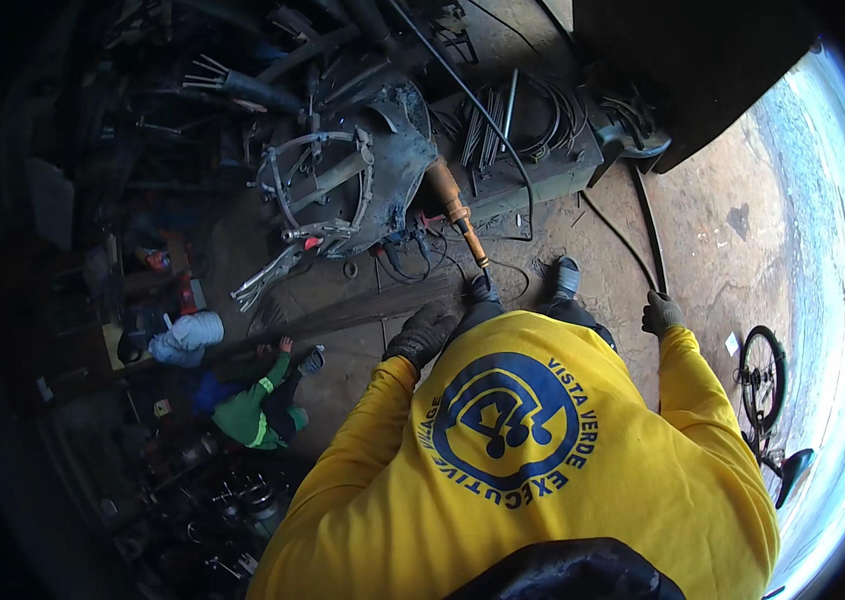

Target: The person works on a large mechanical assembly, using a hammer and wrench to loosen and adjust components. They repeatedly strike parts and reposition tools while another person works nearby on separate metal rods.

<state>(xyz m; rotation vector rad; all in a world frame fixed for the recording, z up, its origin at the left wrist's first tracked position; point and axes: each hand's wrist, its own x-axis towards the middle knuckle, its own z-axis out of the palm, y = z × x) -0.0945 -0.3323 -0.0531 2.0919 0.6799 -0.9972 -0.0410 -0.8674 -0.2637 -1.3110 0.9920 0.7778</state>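
Fingers: right hand [662, 314] curled around dark strip [649, 225]; left hand's [423, 335], can't tell.
Counter [518, 201]: hard pull could snag strip on its edge.
Strip: runs from counter's end to right hand.
Cable [527, 280]: loops between shoes [568, 278]; a step could trip.

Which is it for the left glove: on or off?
On. The dark left glove covers the person's left hand, its wrist end meeting the yellow sleeve.

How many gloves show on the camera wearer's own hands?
2: one on the left hand, beside the yellow shirt; one on the right hand, closed on a long dark bar. Neither is hidden.
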